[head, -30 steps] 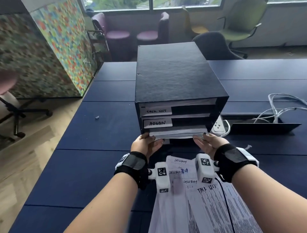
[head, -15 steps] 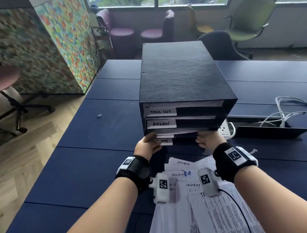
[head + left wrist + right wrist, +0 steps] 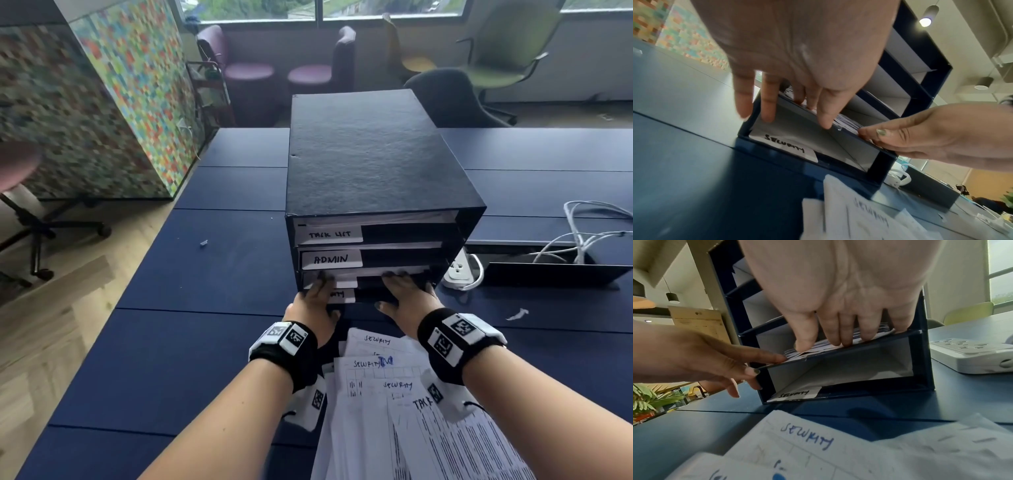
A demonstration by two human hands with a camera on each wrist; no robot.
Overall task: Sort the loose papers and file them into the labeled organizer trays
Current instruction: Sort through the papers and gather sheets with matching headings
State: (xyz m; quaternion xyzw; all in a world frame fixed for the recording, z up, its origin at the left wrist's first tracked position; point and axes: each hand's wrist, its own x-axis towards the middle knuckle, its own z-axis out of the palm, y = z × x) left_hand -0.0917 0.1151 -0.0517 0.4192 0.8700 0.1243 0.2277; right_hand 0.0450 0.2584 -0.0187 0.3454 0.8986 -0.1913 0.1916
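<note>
- The organizer (image 3: pixel 373 164) is a black box with a grainy, leather-like top, standing on the dark blue table (image 3: pixel 212 274); four open-fronted trays are stacked inside it, with pale grey liners.
- Three white labels can be read: "TASK LIST" (image 3: pixel 329 234) on the top tray, "ADMIN" (image 3: pixel 331 259) on the second, and "SECURITY" (image 3: pixel 786 144) on the floor of the bottom tray (the third tray's label is hidden by fingers).
- A thin sheaf of printed papers (image 3: pixel 830 345) lies in the third tray, its front edge just at the tray lip.
- The left hand (image 3: pixel 317 301) is at the left front corner of the organizer, fingers straight and spread, their tips on the sheaf's edge and the tray lip; it grips nothing.
- The right hand (image 3: pixel 406 294) is at the middle of the same tray front, fingers straight and side by side, tips pressing on the papers; the thumb rests lower on the shelf edge.
- The two hands are apart, with a stretch of tray front between them.
- Loose papers (image 3: pixel 383 404) lie fanned and overlapping on the table just before the organizer, below the wrists: flat white sheets with printed rows, three headed "SECURITY" by hand and one headed "TASK".
- A white power strip (image 3: pixel 459 270) sits just right of the organizer; a tangle of white cables (image 3: pixel 589 233) lies farther right.
</note>
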